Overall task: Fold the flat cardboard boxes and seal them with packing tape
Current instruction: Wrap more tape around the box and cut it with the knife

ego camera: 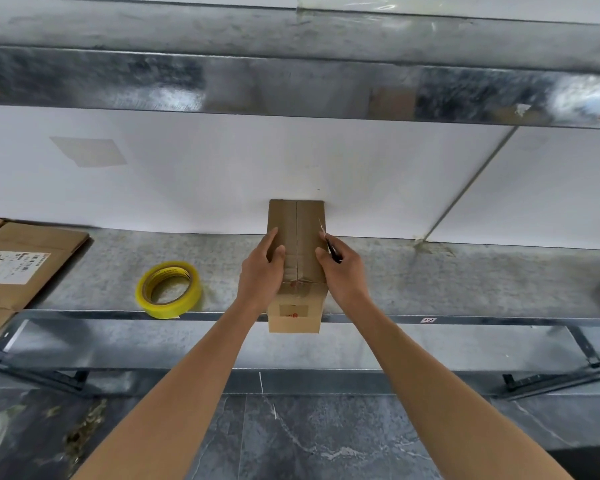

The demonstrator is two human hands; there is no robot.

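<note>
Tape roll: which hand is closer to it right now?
Left. The left hand grips the left edge of the box, the side facing the tape roll. The right hand, holding a thin dark tool, is at the box's right edge, farther away.

left hand | right hand | both bare | forearms bare

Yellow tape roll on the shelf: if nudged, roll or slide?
The tape roll lies flat, so it would probably slide, not roll. It sits near the front edge of the shelf; a nudge outward could drop it. Hollow ring: likely light.
</note>
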